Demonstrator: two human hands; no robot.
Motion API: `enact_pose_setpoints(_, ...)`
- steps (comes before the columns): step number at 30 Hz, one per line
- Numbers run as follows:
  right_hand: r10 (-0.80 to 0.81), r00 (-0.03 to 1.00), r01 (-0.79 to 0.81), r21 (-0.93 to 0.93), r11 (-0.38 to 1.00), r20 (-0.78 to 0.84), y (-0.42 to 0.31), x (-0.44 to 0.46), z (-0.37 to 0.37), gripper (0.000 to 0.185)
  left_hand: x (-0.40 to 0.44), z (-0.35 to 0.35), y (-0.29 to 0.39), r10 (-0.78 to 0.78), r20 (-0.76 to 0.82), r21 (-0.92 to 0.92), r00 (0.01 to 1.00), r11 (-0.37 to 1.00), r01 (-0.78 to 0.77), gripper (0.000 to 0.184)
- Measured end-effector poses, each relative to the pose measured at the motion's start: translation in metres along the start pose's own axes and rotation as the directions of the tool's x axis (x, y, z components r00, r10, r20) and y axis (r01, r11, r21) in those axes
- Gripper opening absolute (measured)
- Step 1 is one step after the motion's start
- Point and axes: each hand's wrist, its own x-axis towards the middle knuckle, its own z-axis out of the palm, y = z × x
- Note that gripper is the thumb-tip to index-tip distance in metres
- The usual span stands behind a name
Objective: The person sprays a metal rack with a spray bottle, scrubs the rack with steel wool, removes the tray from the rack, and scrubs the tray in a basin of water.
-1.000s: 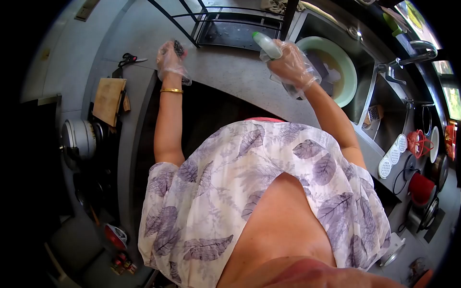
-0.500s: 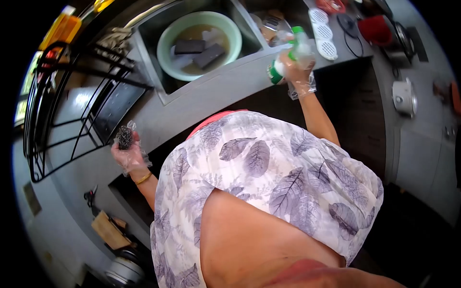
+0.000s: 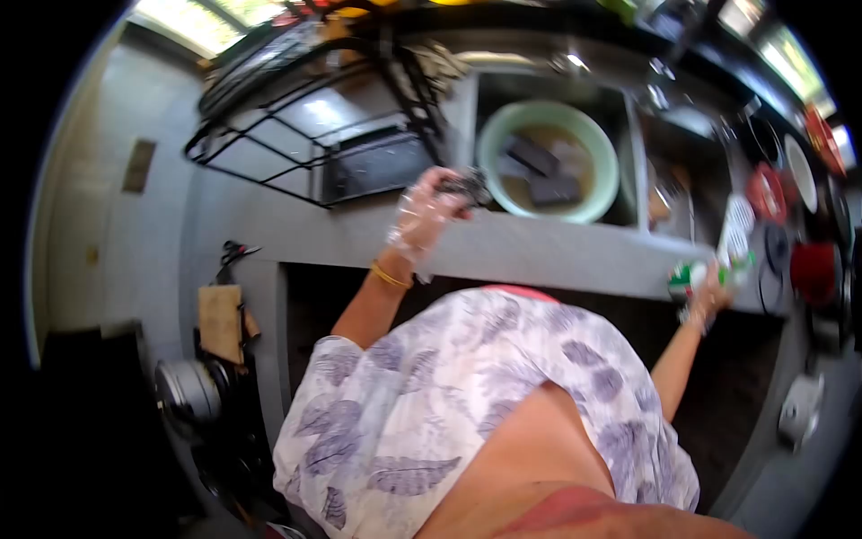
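In the head view my left hand (image 3: 424,214), in a clear plastic glove, is closed around a dark metal scouring pad (image 3: 469,186) at the near left side of the sink. Just right of the pad, a pale green basin (image 3: 486,166) sits in the sink, holding cloudy water and two dark rectangular blocks (image 3: 555,189). My right hand (image 3: 712,292), also gloved, grips a green-and-white plastic bottle (image 3: 684,278) by the counter's front edge at the right. The bottle lies roughly sideways and its middle is covered by my fingers.
A black wire rack (image 3: 269,171) stands on the counter at the left, beside a dark tray (image 3: 377,168). Scissors (image 3: 238,251) and a wooden board (image 3: 221,322) are at the lower left. A white perforated holder (image 3: 736,225) and a red pot (image 3: 813,269) are at the right.
The view has swung round. My left hand has brought the scouring pad up from beside the rack to the basin. My right hand, with the bottle, is now lower and farther from the basin.
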Motion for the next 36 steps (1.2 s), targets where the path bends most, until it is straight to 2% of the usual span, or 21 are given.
enact_pose_setpoints(4,0.114,0.989,-0.112,-0.023,0.993,0.099,0.025,-0.006,-0.004,0.047,-0.025,0.011,0.049,0.211,-0.004,0.144,0.977,0.967,-0.209,0.027)
enact_pose_setpoints(7,0.155,0.984,-0.152,-0.040,0.988,0.091,0.012,-0.017,-0.004,0.049,-0.031,0.004,0.088,0.388,-0.123,0.422,0.914,0.854,-0.305,0.030)
enact_pose_setpoints(9,0.003,1.000,-0.001,0.051,0.999,-0.031,-0.011,-0.035,-0.011,0.049,-0.036,-0.007,0.107,0.710,-0.093,0.610,0.698,0.595,-0.523,0.041)
enact_pose_setpoints(11,0.202,0.979,-0.198,0.292,0.936,0.019,-0.044,-0.070,-0.027,0.060,-0.051,-0.019,0.131,0.767,-0.189,0.485,0.613,0.615,-0.621,0.041)
enact_pose_setpoints(12,0.442,0.896,-0.435,-0.127,0.892,0.035,-0.047,-0.089,-0.033,0.057,-0.056,-0.025,0.144,0.821,-0.214,0.571,0.530,0.545,-0.614,0.039)
enact_pose_setpoints(13,0.189,0.980,-0.188,0.014,0.982,-0.059,0.001,-0.131,-0.018,0.050,-0.057,-0.028,0.161,0.885,-0.199,0.689,0.421,0.432,-0.582,0.037)
enact_pose_setpoints(15,0.103,0.968,-0.123,0.076,0.989,0.227,-0.087,-0.141,-0.020,0.029,-0.056,-0.047,0.196,0.960,0.038,0.931,0.276,0.067,-0.360,0.030)
enact_pose_setpoints(16,-0.113,0.960,0.034,0.294,0.955,0.256,-0.096,-0.140,0.001,0.025,-0.053,-0.045,0.210,0.953,-0.045,0.919,0.298,0.156,-0.362,0.027)
enact_pose_setpoints(18,-0.405,0.845,0.267,0.379,0.886,0.349,-0.144,-0.119,0.025,0.023,-0.029,-0.074,0.233,0.939,0.061,0.898,0.338,0.097,-0.430,0.023)
enact_pose_setpoints(19,-0.494,0.777,0.304,0.455,0.837,0.390,-0.166,-0.107,0.043,0.022,-0.026,-0.046,0.245,0.879,-0.129,0.868,0.459,0.324,-0.376,0.021)
enact_pose_setpoints(20,-0.577,0.698,0.328,0.527,0.784,0.424,-0.187,-0.097,0.058,0.020,-0.005,-0.072,0.255,0.869,0.284,0.941,0.405,-0.172,-0.292,0.025)
enact_pose_setpoints(21,-0.627,0.654,0.328,0.589,0.739,0.423,-0.218,-0.088,0.068,0.020,0.002,-0.058,0.264,0.732,0.102,0.988,0.673,0.005,-0.155,0.020)
enact_pose_setpoints(23,-0.785,0.550,0.469,0.672,0.574,0.286,-0.293,-0.074,0.082,0.021,0.015,-0.045,0.276,0.735,0.263,0.855,0.625,0.124,-0.504,0.023)
enact_pose_setpoints(24,-0.753,0.572,0.355,0.729,0.585,0.326,-0.324,-0.071,0.091,0.024,0.015,-0.030,0.280,0.676,0.343,0.817,0.652,0.127,-0.562,0.021)
enact_pose_setpoints(25,-0.814,0.514,0.425,0.744,0.516,0.272,-0.353,-0.064,0.102,0.027,0.012,-0.021,0.288,0.551,0.381,0.798,0.743,0.210,-0.565,0.018)
enact_pose_setpoints(27,-0.806,0.567,0.394,0.804,0.446,0.169,-0.416,-0.067,0.121,0.034,0.040,-0.022,0.296,0.433,0.669,0.713,0.604,-0.146,-0.685,0.016)
enact_pose_setpoints(29,-0.799,0.561,0.260,0.869,0.420,0.218,-0.458,-0.080,0.138,0.032,0.091,-0.058,0.254,0.130,0.967,0.219,0.219,-0.864,-0.454,0.029)
enact_pose_setpoints(30,-0.787,0.552,0.181,0.883,0.433,0.273,-0.473,-0.087,0.151,0.030,0.099,-0.063,0.247,0.202,0.848,0.508,0.489,-0.572,-0.644,0.034)
enact_pose_setpoints(31,-0.774,0.540,0.101,0.888,0.448,0.329,-0.480,-0.093,0.158,0.028,0.095,-0.060,0.248,0.216,0.884,0.461,0.414,-0.546,-0.699,0.038)
enact_pose_setpoints(33,-0.739,0.554,-0.062,0.904,0.423,0.384,-0.483,-0.102,0.164,0.022,0.072,-0.036,0.264,0.075,0.661,0.711,0.747,-0.382,-0.591,0.043)
enact_pose_setpoints(36,-0.703,0.583,-0.260,0.914,0.313,0.407,-0.493,-0.103,0.174,0.015,0.098,-0.056,0.265,0.138,0.868,0.495,0.478,-0.335,-0.802,0.035)
